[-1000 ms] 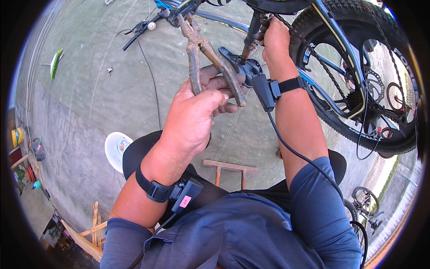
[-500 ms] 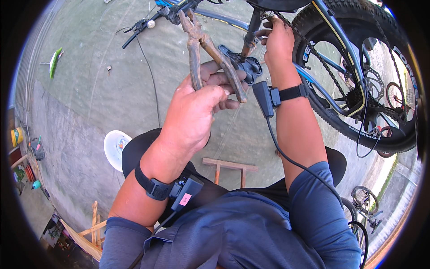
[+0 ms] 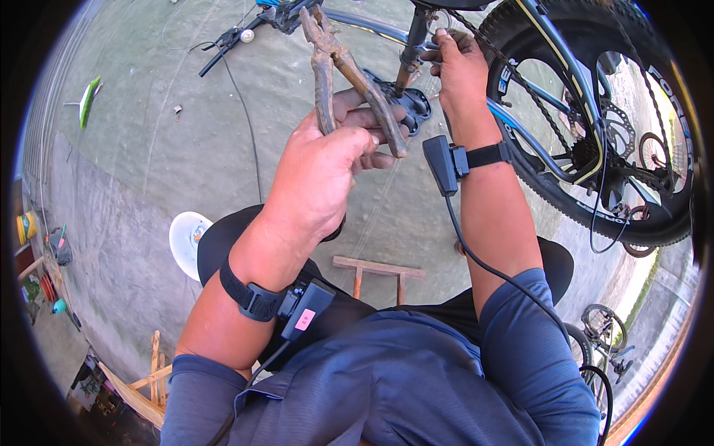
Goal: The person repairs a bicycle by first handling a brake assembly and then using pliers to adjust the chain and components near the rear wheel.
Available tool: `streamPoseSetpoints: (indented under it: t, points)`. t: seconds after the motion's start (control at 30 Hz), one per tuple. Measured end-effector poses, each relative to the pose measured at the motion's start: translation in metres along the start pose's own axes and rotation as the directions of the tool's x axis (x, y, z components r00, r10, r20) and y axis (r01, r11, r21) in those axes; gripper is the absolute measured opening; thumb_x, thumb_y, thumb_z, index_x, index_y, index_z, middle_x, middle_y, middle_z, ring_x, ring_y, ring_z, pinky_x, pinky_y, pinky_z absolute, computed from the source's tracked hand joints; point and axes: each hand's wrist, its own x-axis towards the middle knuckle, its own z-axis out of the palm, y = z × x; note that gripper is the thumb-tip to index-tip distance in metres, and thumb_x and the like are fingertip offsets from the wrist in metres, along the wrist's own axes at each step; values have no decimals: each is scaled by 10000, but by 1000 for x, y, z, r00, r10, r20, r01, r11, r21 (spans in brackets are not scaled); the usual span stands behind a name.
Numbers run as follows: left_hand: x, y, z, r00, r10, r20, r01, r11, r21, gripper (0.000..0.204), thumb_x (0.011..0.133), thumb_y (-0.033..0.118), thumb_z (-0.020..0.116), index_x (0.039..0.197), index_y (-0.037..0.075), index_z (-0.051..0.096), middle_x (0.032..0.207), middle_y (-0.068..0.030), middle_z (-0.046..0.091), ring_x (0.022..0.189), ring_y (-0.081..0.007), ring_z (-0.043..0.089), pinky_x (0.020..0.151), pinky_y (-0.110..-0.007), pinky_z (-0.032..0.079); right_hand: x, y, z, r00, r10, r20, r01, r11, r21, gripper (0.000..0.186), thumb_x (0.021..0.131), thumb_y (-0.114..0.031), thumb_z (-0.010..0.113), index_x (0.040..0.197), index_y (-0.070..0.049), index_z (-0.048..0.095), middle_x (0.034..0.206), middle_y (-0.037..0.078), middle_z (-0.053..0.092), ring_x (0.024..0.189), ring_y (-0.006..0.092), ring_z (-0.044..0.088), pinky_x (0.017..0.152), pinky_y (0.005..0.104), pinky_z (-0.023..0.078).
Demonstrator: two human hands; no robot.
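My left hand (image 3: 316,167) is closed on a pair of worn, rusty pliers (image 3: 326,63). Their jaws point up and away from me, and the handles are spread apart. Beyond the pliers, my right hand (image 3: 462,74) is at the blue bicycle frame (image 3: 375,28), beside the seat post (image 3: 411,56) and the chain (image 3: 513,70). Its fingers are bent with the thumb raised near a thin cable; what they pinch, if anything, is too small to make out. Under the post, partly behind the pliers, is the black saddle (image 3: 416,111).
The bicycle's thick-tyred rear wheel (image 3: 513,149) fills the upper right, and its handlebar (image 3: 223,56) lies at upper left. A white bowl (image 3: 182,245) with small items stands by my left knee. Between my legs is a wooden stool (image 3: 379,267). More bicycles (image 3: 604,331) stand at right.
My right hand has turned, so its thumb now shows on top near the cable. The pliers stay in my left hand, nearly still. The whole view has shifted slightly.
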Motion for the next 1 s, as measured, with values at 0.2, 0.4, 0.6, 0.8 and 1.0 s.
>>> streamPoseSetpoints:
  t: [0.2,0.4,0.6,0.8,1.0]
  points:
    - [2,0,3,1000,-15,2,15,1000,3,544,787,25,403,1323,-67,384,1242,-225,569,1088,-295,590,848,-366,477,5,10,-7,976,216,17,-216,976,32,203,937,-208,591,1019,-31,532,954,74,643,708,175,679,535,262,424]
    - [3,-2,3,1000,-10,-5,10,1000,19,540,793,22,408,1326,-65,382,1253,-228,565,1114,-306,587,844,-357,481,12,11,3,978,210,-14,-200,947,250,148,950,-137,530,1013,-5,504,805,192,676,554,154,593,481,271,420]
    - [4,-3,4,1000,-11,-1,11,1000,19,544,793,11,402,1330,-72,378,1257,-228,563,1114,-305,587,849,-360,483,12,6,7,966,257,-16,-221,859,463,96,951,-79,519,1009,-7,493,878,167,652,608,203,626,501,275,462]
    - [5,-3,4,1000,-5,0,5,1000,14,538,793,6,399,1325,-70,384,1256,-227,564,1106,-300,587,854,-363,482,10,15,2,964,264,33,-234,781,580,92,953,-70,532,1013,-12,492,924,143,629,724,237,677,512,276,494]
    - [5,-3,3,1000,-6,0,6,1000,4,528,795,8,401,1318,-65,390,1258,-228,563,1109,-299,587,855,-360,481,17,25,7,952,304,23,-249,730,636,134,938,-46,547,1044,-37,465,887,146,650,720,236,681,532,275,507]
